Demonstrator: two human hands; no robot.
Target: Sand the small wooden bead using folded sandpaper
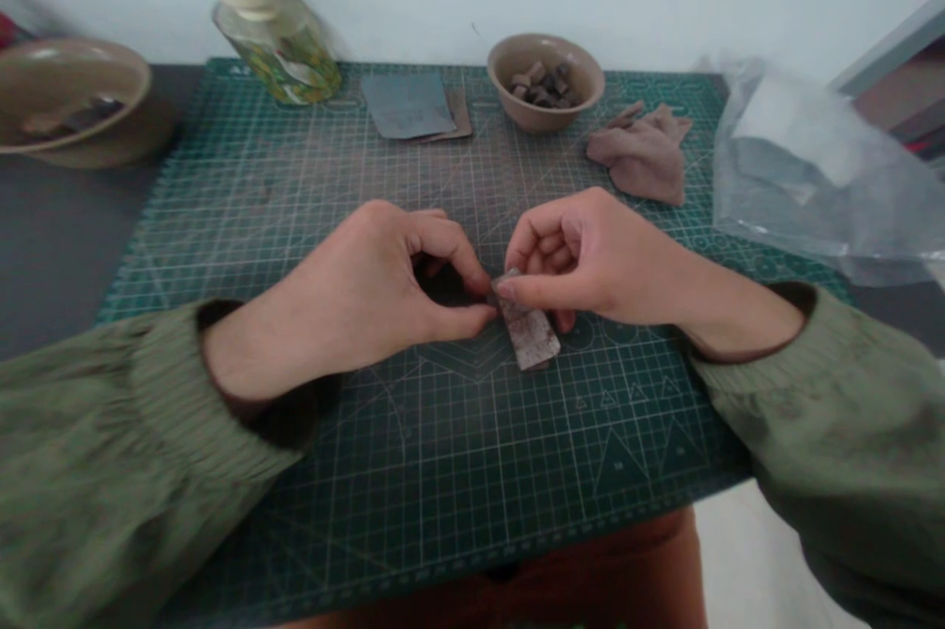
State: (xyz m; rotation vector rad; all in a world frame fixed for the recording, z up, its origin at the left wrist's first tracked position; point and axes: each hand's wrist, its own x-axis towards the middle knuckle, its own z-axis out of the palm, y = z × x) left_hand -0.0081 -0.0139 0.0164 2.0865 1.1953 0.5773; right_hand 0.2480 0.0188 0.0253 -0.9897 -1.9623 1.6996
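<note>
The right hand (598,255) is pinching a strip (535,344) between thumb and fingers over the middle of the mat (384,511), its other fingers curling loosely. The left hand (388,270) is bringing thumb and forefinger nearly together at the strip's upper end, though whether they are gripping anything is hard to tell. Beyond, a bowl (544,119) is holding small chunks (544,86) beside a crumpled cloth (641,157).

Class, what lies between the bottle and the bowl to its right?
The head view shows a bluish-grey sheet overlapping a brown sheet between the bottle and that bowl.
</note>
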